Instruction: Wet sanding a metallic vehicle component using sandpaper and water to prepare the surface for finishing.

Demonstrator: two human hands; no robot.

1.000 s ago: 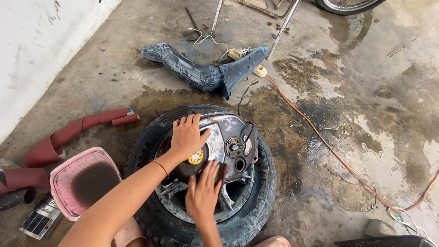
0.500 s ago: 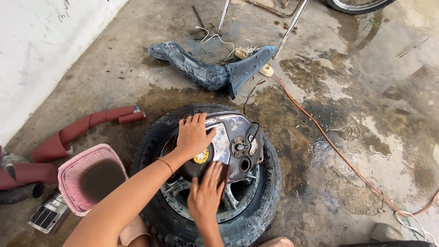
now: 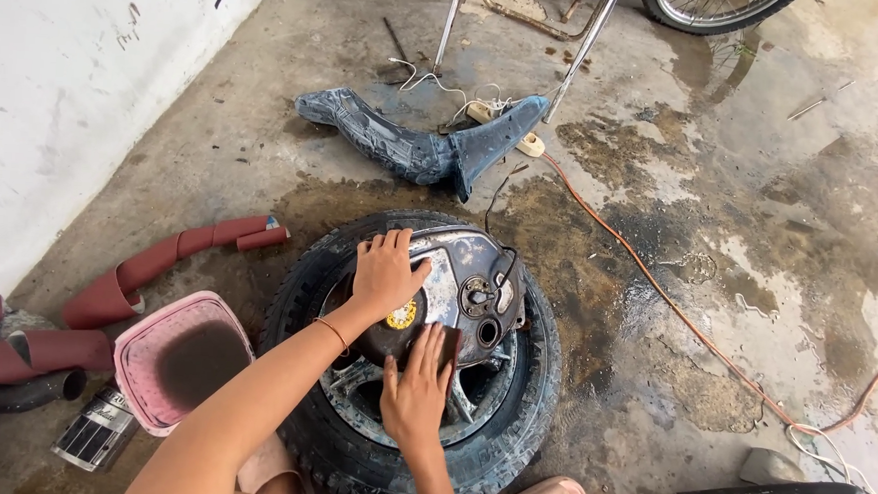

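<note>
— Where is the metal cover they're handling?

— It lies flat on top of the tyre, which rests on the wet concrete floor. A black cable runs from the cover away from the tyre.

— And the hands?

— Both lie open, palms down, gripping nothing. The left hand is spread over the cover's far left edge. The right hand lies flat on the cover's near edge, fingers pointing away from the person. They are apart, one beyond the other.

— What else is around the tyre?

— Left of it, a pink tub and red panels. Beyond it, a dark painted panel. To the right, an orange cord crosses the floor.
</note>
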